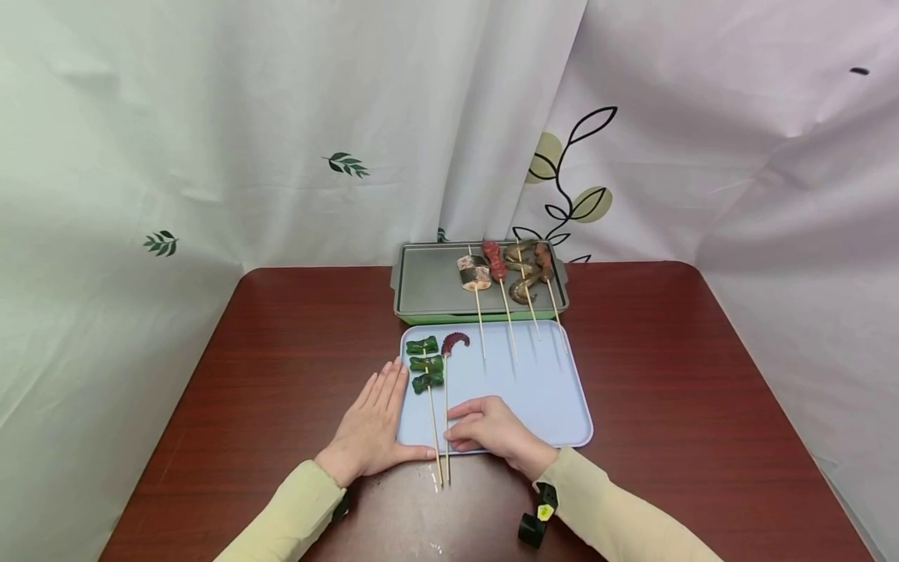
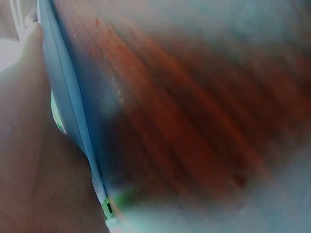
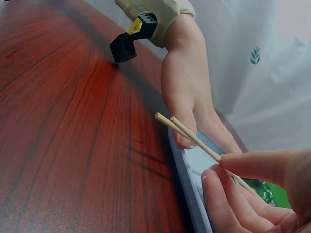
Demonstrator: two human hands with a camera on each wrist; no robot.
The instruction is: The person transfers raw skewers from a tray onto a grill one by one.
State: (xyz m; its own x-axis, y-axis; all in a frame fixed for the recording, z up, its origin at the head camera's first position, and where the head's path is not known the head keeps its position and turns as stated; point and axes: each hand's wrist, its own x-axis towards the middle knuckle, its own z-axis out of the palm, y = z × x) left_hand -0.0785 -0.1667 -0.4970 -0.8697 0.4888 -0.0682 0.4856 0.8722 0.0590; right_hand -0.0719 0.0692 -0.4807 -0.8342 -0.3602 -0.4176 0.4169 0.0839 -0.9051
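A light blue tray [image 1: 520, 398] lies on the table. My left hand [image 1: 372, 425] rests along its left edge with fingers straight, the thumb along the front rim. My right hand [image 1: 492, 428] pinches the stick of a skewer with a curled dark red piece like a tentacle [image 1: 455, 341], which lies on the tray. Left of it is a skewer of several dark green rolled leaves [image 1: 426, 364]. Both sticks stick out past the front rim; in the right wrist view their blunt ends [image 3: 165, 118] stand close together beside the left thumb [image 3: 185, 141].
Behind the tray stands a grey grill pan [image 1: 428, 281] on a green base. On its right half lie a fish-like skewer [image 1: 474, 273], a red meat skewer [image 1: 495, 261], a brownish curled skewer [image 1: 523, 273] and a reddish-brown one [image 1: 544, 261], their sticks reaching over the tray. White curtains surround the table.
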